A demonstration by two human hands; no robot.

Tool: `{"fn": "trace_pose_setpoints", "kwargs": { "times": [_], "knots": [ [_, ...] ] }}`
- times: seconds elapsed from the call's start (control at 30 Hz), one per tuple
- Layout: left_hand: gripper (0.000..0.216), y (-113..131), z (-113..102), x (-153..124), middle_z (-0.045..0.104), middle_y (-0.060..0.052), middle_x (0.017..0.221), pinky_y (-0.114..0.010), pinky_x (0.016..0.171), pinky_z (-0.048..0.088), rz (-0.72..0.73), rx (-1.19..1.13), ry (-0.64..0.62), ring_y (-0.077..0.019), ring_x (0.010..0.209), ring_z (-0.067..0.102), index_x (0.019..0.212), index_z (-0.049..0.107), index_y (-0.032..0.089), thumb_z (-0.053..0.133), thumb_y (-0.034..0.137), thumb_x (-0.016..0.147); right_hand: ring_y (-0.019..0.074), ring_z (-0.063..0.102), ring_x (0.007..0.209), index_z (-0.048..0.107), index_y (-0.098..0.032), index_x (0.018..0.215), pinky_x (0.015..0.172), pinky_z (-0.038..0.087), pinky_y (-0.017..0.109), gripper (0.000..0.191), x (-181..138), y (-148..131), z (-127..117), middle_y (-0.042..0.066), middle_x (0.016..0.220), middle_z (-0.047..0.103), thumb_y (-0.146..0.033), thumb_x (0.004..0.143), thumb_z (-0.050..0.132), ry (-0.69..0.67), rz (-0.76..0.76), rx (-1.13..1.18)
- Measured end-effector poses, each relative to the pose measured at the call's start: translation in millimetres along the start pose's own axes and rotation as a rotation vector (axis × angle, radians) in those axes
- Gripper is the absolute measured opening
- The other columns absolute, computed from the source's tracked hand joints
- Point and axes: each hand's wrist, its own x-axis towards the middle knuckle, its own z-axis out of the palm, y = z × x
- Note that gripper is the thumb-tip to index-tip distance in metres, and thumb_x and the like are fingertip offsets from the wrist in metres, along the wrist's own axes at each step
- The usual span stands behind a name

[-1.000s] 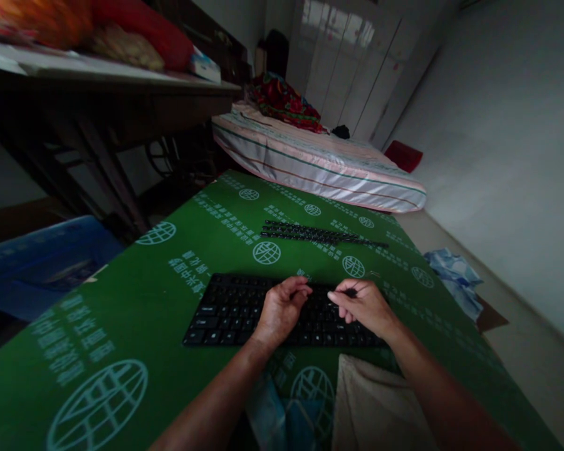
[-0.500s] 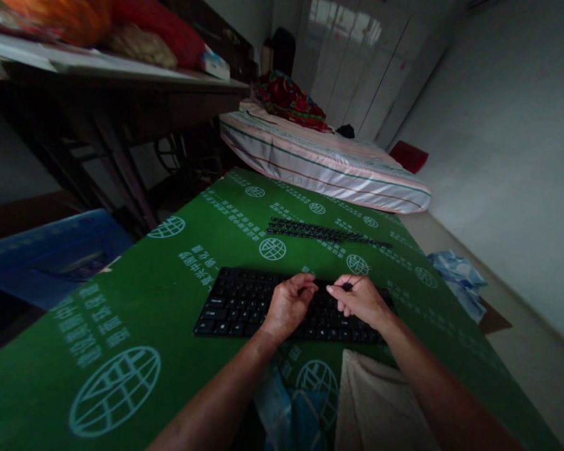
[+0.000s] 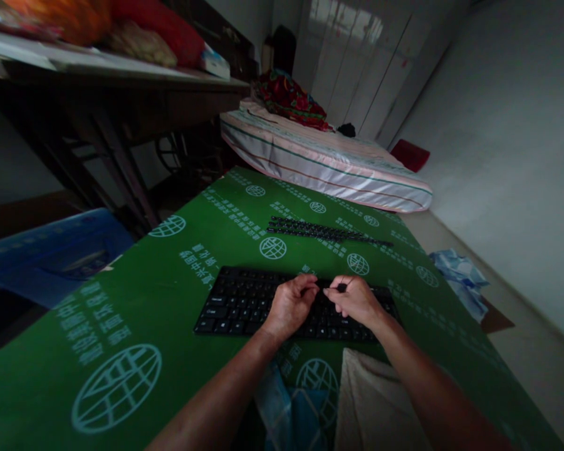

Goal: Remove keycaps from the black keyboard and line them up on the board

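Observation:
A black keyboard (image 3: pixel 237 300) lies on a green sheet (image 3: pixel 136 313) printed with pale globe marks and text. Both hands hover over its right half. My left hand (image 3: pixel 291 304) is curled, fingertips down near the keys, and I cannot make out anything in it. My right hand (image 3: pixel 355 299) is closed in a pinch on a small dark piece, too small to name, held just above the keys. The fingertips of the two hands almost meet. Farther back on the sheet lie two long black strips of keys (image 3: pixel 319 230).
A beige cloth (image 3: pixel 376 401) and blue fabric (image 3: pixel 286 413) lie at the near edge. A blue bin (image 3: pixel 51 250) and a dark wooden table (image 3: pixel 113 88) stand on the left. A striped mattress (image 3: pixel 324 166) lies beyond the sheet, and crumpled blue cloth (image 3: pixel 455 275) is on the floor at right.
My right hand has moved left toward my left hand, closing the gap between the fingertips. The view has shifted slightly; the keyboard has stayed in place.

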Motion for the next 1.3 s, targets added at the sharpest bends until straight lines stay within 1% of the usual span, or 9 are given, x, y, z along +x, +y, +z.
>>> {"fn": "trace_pose_setpoints", "kwargs": {
  "times": [0.1, 0.23, 0.37, 0.5, 0.63, 0.77, 0.9, 1.13, 1.3],
  "knots": [
    [0.02, 2, 0, 0, 0.073, -0.004, 0.081, -0.027, 0.075, 0.053, 0.018, 0.077, -0.031, -0.0181, 0.076, 0.069, 0.091, 0.066, 0.016, 0.054, 0.014, 0.075, 0.0068, 0.039, 0.031, 0.055, -0.018, 0.063, 0.032, 0.027, 0.016, 0.018, 0, 5, 3, -0.007, 0.037, 0.046, -0.034, 0.064, 0.062, 0.049, -0.042, 0.02],
    [0.021, 3, -1, -2, 0.073, -0.004, 0.084, -0.025, 0.074, 0.052, 0.029, 0.161, -0.079, -0.0167, 0.076, 0.068, 0.094, 0.065, 0.016, 0.052, 0.014, 0.077, 0.0081, 0.04, 0.036, 0.051, -0.019, 0.061, 0.035, 0.028, 0.018, 0.015, 2, 11, 10, -0.007, 0.041, 0.043, -0.032, 0.063, 0.059, 0.168, -0.1, 0.054],
    [0.024, 2, -2, -2, 0.072, -0.004, 0.088, -0.024, 0.076, 0.05, 0.047, 0.245, -0.127, -0.0165, 0.08, 0.067, 0.098, 0.064, 0.016, 0.051, 0.014, 0.077, 0.0109, 0.045, 0.047, 0.05, -0.02, 0.064, 0.046, 0.036, 0.021, 0.005, 3, 16, 17, -0.004, 0.054, 0.051, -0.024, 0.063, 0.053, 0.31, -0.218, 0.013],
    [0.027, 7, -2, -3, 0.071, -0.005, 0.092, -0.027, 0.079, 0.048, 0.089, 0.415, -0.183, -0.0187, 0.087, 0.064, 0.1, 0.063, 0.017, 0.053, 0.013, 0.076, 0.013, 0.049, 0.052, 0.049, -0.021, 0.065, 0.052, 0.039, 0.023, 0.002, 1, 20, 22, -0.003, 0.059, 0.055, -0.021, 0.064, 0.049, 0.381, -0.281, -0.007],
    [0.021, 21, 4, -6, 0.067, -0.006, 0.091, -0.03, 0.079, 0.046, 0.165, 0.642, -0.279, -0.0215, 0.089, 0.06, 0.093, 0.064, 0.018, 0.052, 0.014, 0.075, 0.0144, 0.053, 0.056, 0.049, -0.021, 0.064, 0.056, 0.041, 0.024, 0.001, 0, 25, 25, -0.002, 0.058, 0.056, -0.02, 0.065, 0.049, 0.41, -0.314, 0.024],
    [0.017, 27, 14, -7, 0.063, -0.007, 0.09, -0.031, 0.08, 0.045, 0.182, 0.778, -0.301, -0.0224, 0.089, 0.055, 0.086, 0.062, 0.017, 0.051, 0.011, 0.074, 0.0149, 0.054, 0.059, 0.051, -0.021, 0.066, 0.058, 0.041, 0.023, 0.003, 0, 29, 28, -0.001, 0.06, 0.058, -0.019, 0.066, 0.048, 0.415, -0.32, 0.074],
    [0.016, 24, 19, -2, 0.062, -0.006, 0.088, -0.029, 0.077, 0.045, 0.14, 0.803, -0.298, -0.0212, 0.088, 0.055, 0.082, 0.063, 0.017, 0.052, 0.011, 0.073, 0.0144, 0.053, 0.057, 0.05, -0.021, 0.066, 0.057, 0.041, 0.023, 0.003, 1, 29, 29, -0.002, 0.059, 0.056, -0.019, 0.065, 0.048, 0.428, -0.301, 0.091],
    [0.015, 27, 23, 7, 0.062, -0.005, 0.082, -0.027, 0.072, 0.044, 0.078, 0.845, -0.339, -0.02, 0.084, 0.056, 0.075, 0.067, 0.019, 0.053, 0.014, 0.076, 0.0132, 0.051, 0.055, 0.047, -0.022, 0.064, 0.055, 0.04, 0.022, 0.004, 0, 27, 27, -0.003, 0.057, 0.052, -0.018, 0.064, 0.046, 0.434, -0.284, 0.165],
    [0.012, 25, 24, 6, 0.062, -0.004, 0.081, -0.027, 0.071, 0.043, 0.124, 0.829, -0.306, -0.0198, 0.083, 0.055, 0.075, 0.066, 0.018, 0.055, 0.015, 0.077, 0.0128, 0.05, 0.056, 0.047, -0.021, 0.064, 0.055, 0.04, 0.021, 0.006, 0, 27, 27, -0.004, 0.057, 0.05, -0.016, 0.061, 0.046, 0.43, -0.276, 0.217]
  ]
}}
